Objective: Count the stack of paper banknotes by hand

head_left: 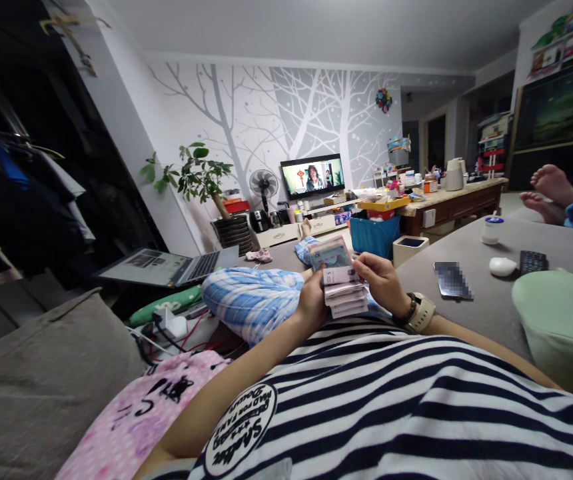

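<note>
A thick stack of banknotes (345, 299) is held above my lap, its lower part bent over in layered folds. My left hand (312, 297) grips the stack from its left side, the thumb lying on the front. At the upper right edge of the stack, my right hand (380, 281) pinches a banknote between thumb and finger. Bluish-green and pinkish notes (330, 253) stand up at the top, and a purplish one faces me below them. A bracelet and a pale watch (422, 313) are on my right wrist. The fingers behind the stack are hidden.
On my left are an open laptop (151, 267), a power strip with cables (171, 325) and a pink cloth (166, 393). To my right lie a phone (453, 280), a white mouse (502, 267), a remote (533, 262) and a green cushion (551, 313). Another person's feet (551, 190) rest beyond.
</note>
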`<control>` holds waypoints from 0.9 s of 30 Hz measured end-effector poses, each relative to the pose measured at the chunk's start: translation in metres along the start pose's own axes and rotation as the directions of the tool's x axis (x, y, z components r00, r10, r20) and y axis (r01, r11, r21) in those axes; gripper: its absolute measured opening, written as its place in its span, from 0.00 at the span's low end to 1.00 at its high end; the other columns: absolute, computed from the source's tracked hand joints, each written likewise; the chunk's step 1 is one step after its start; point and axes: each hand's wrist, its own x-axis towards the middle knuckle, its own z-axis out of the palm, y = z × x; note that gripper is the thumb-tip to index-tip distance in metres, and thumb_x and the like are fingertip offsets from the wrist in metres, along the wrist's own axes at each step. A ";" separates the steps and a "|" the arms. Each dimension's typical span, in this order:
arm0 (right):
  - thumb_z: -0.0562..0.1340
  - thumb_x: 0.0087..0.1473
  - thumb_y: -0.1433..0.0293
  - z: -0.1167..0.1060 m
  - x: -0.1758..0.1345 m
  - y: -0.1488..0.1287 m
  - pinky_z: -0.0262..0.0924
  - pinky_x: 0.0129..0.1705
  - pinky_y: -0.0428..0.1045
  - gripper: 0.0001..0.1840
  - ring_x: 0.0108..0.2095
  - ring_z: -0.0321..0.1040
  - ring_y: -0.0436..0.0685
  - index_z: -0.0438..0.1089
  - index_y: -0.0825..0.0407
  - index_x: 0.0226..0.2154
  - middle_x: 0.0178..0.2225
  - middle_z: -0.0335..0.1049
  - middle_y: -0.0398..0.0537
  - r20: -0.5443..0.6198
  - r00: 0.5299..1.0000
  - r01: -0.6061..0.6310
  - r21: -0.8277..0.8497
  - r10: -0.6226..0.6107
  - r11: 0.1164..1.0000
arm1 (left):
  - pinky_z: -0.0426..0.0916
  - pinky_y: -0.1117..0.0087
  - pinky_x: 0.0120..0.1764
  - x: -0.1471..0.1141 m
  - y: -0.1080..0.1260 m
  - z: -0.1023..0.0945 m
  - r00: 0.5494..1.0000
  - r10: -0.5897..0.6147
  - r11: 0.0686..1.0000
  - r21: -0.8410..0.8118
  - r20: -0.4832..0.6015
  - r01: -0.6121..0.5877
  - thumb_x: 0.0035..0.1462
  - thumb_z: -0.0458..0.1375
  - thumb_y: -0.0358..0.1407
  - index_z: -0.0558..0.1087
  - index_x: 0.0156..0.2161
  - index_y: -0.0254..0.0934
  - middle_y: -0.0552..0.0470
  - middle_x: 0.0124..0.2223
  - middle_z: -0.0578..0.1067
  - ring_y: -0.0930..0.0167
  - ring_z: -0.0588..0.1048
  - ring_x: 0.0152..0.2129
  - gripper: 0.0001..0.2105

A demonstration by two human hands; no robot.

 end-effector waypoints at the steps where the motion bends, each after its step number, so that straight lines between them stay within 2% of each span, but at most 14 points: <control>1: 0.57 0.55 0.57 0.000 0.000 0.000 0.48 0.25 0.46 0.19 0.22 0.52 0.49 0.62 0.52 0.21 0.19 0.56 0.40 -0.002 1.000 0.000 -0.006 0.000 1.000 | 0.71 0.63 0.36 -0.001 0.000 0.001 1.000 -0.005 1.000 -0.004 0.004 0.005 0.52 0.56 0.45 0.73 0.41 0.31 0.45 0.32 0.78 0.62 0.77 0.31 0.18; 5: 0.53 0.58 0.56 -0.002 0.000 -0.002 0.50 0.26 0.47 0.22 0.22 0.55 0.50 0.64 0.52 0.20 0.19 0.60 0.42 0.031 0.999 0.017 -0.021 -0.016 1.000 | 0.70 0.61 0.39 -0.003 0.002 0.005 0.999 -0.031 0.999 -0.030 0.008 0.031 0.53 0.55 0.44 0.73 0.42 0.32 0.45 0.34 0.78 0.61 0.77 0.34 0.18; 8: 0.54 0.58 0.57 -0.001 0.000 -0.002 0.51 0.26 0.47 0.22 0.22 0.56 0.50 0.65 0.53 0.20 0.19 0.63 0.43 0.052 0.998 0.026 -0.003 -0.026 1.000 | 0.69 0.61 0.41 -0.002 0.001 0.005 1.000 -0.005 0.999 -0.039 -0.023 0.004 0.52 0.57 0.42 0.73 0.42 0.32 0.46 0.36 0.79 0.61 0.77 0.36 0.16; 12: 0.61 0.52 0.58 0.000 0.001 0.003 0.48 0.23 0.46 0.18 0.20 0.52 0.48 0.62 0.52 0.20 0.18 0.58 0.40 -0.034 0.999 -0.004 -0.017 0.003 1.000 | 0.68 0.62 0.43 -0.001 0.000 0.001 0.997 0.062 0.998 -0.030 -0.051 -0.063 0.48 0.61 0.38 0.74 0.41 0.30 0.46 0.35 0.79 0.61 0.76 0.38 0.15; 17: 0.66 0.46 0.57 0.001 0.007 0.012 0.46 0.22 0.45 0.18 0.20 0.49 0.47 0.60 0.51 0.23 0.19 0.54 0.37 -0.145 0.986 -0.081 0.013 0.082 0.997 | 0.68 0.62 0.44 -0.002 -0.001 -0.001 0.994 0.091 0.996 0.010 -0.065 -0.091 0.44 0.63 0.33 0.75 0.38 0.31 0.46 0.35 0.79 0.61 0.76 0.38 0.14; 23: 0.65 0.45 0.55 -0.001 0.011 0.021 0.51 0.22 0.45 0.18 0.21 0.54 0.48 0.62 0.51 0.27 0.20 0.59 0.38 -0.186 0.965 -0.181 0.025 0.183 0.983 | 0.68 0.60 0.41 -0.004 -0.001 -0.003 0.997 0.062 0.994 0.088 -0.049 -0.058 0.43 0.62 0.34 0.75 0.33 0.31 0.45 0.31 0.78 0.62 0.77 0.31 0.10; 27: 0.63 0.47 0.54 -0.002 0.011 0.023 0.50 0.23 0.46 0.19 0.21 0.55 0.49 0.63 0.52 0.23 0.19 0.59 0.39 -0.126 0.976 -0.184 -0.043 0.178 0.982 | 0.68 0.59 0.41 -0.004 -0.001 -0.003 0.998 0.052 0.995 0.090 -0.034 -0.048 0.44 0.62 0.34 0.75 0.34 0.30 0.45 0.30 0.79 0.62 0.77 0.30 0.11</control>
